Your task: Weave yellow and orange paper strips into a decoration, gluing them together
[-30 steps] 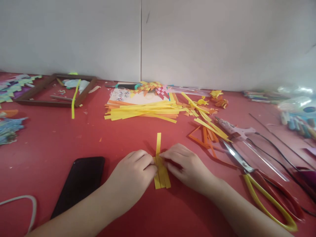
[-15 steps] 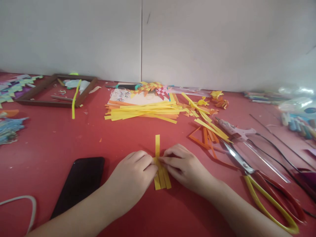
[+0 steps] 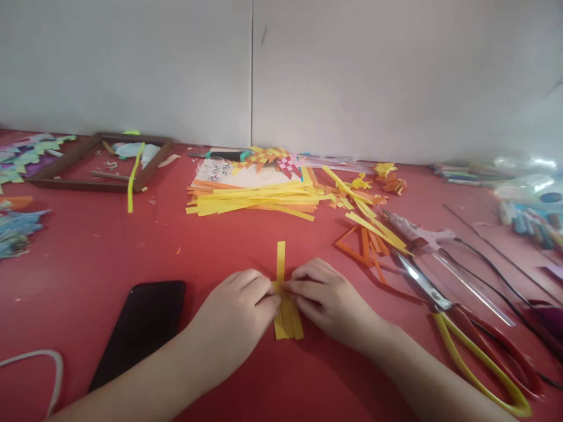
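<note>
Several yellow paper strips [image 3: 287, 319] lie side by side on the red table in front of me, crossed near the top by another strip. One of them reaches farther up than the others. My left hand [image 3: 246, 308] pinches the left side of the crossing, its fingers bent together. From the right, my right hand [image 3: 332, 299] has thumb and fingertips pressed on the strips at the same height. The fingertips hide most of the cross strip between them.
Loose yellow strips [image 3: 255, 196] are piled behind my hands. Scissors [image 3: 440, 302] and a glue gun [image 3: 417, 231] with its cord lie to the right. A black phone [image 3: 141, 328] sits by my left forearm. Farther back stands a brown frame [image 3: 83, 184] holding scraps.
Both hands keep their pinch in nearly the same place. The lower ends of the yellow strips have drawn slightly closer together; little else differs.
</note>
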### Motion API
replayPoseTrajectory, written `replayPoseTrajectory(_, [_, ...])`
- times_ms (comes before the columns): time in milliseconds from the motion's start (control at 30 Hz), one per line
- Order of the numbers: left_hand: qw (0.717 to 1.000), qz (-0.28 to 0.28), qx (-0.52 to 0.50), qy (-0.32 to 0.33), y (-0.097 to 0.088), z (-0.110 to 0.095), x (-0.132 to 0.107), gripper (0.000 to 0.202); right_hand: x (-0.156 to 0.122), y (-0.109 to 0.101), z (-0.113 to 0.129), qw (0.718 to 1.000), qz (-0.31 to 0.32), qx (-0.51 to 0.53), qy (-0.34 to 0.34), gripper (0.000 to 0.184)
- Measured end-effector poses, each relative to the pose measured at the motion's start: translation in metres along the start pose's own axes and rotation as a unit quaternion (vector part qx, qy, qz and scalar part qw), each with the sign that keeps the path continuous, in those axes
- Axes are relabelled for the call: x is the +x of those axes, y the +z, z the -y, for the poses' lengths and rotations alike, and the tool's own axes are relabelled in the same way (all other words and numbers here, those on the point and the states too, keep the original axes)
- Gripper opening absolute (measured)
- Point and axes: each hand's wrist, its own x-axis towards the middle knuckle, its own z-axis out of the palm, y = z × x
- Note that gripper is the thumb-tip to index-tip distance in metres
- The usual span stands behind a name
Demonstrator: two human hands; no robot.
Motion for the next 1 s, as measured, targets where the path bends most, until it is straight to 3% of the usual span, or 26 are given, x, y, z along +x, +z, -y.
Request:
replayPoseTrajectory(100, [1.0, -0.01, -0.006, 0.003, 0.0, 0.0, -0.001, 0.02, 0.002, -0.008, 0.0, 0.999, -0.026, -0.001, 0.019, 0.019])
replayPoseTrajectory(200, [0.999, -0.028, -0.007, 0.018, 0.001, 0.002, -0.002, 0.019, 0.002, -0.029, -0.009, 0.991, -0.071, -0.06, 0.098, 0.013])
replayPoseTrajectory(300, [0.999, -0.025, -0.003, 0.032, 0.001, 0.004, -0.002, 0.023, -0.002, -0.053, -0.027, 0.958, -0.109, -0.151, 0.219, 0.01])
replayPoseTrajectory(367, [0.999, -0.015, -0.004, 0.032, 0.0, 0.004, -0.002, 0.025, -0.007, -0.063, -0.042, 0.936, -0.11, -0.211, 0.259, 0.011])
replayPoseTrajectory(467, [1.0, -0.004, -0.01, 0.028, -0.002, 0.004, -0.001, 0.025, -0.015, -0.064, -0.061, 0.914, -0.094, -0.28, 0.28, 0.013])
replayPoseTrajectory(567, [0.999, -0.008, -0.013, 0.029, -0.003, 0.004, 0.0, 0.025, -0.018, -0.056, -0.068, 0.912, -0.059, -0.304, 0.268, 0.014])
replayPoseTrajectory(667, [0.999, -0.013, -0.012, 0.036, -0.003, 0.005, 0.001, 0.024, -0.014, -0.05, -0.059, 0.907, -0.105, -0.316, 0.257, 0.013])
replayPoseTrajectory(767, [0.999, -0.012, -0.024, 0.041, -0.005, 0.005, 0.002, 0.024, -0.007, -0.047, -0.042, 0.922, -0.201, -0.264, 0.2, 0.01])
replayPoseTrajectory(867, [0.996, -0.027, -0.088, 0.02, -0.009, 0.003, 0.002, 0.024, -0.003, -0.044, -0.021, 0.951, -0.25, -0.107, 0.148, 0.007])
replayPoseTrajectory(933, [0.981, -0.03, -0.188, -0.045, -0.013, 0.0, 0.003, 0.023, -0.002, -0.038, -0.008, 0.964, -0.226, 0.02, 0.14, 0.006])
replayPoseTrajectory(1000, [0.93, -0.015, -0.331, -0.16, -0.017, -0.001, 0.004, 0.023, -0.002, -0.031, 0.003, 0.976, -0.151, 0.116, 0.108, 0.005])
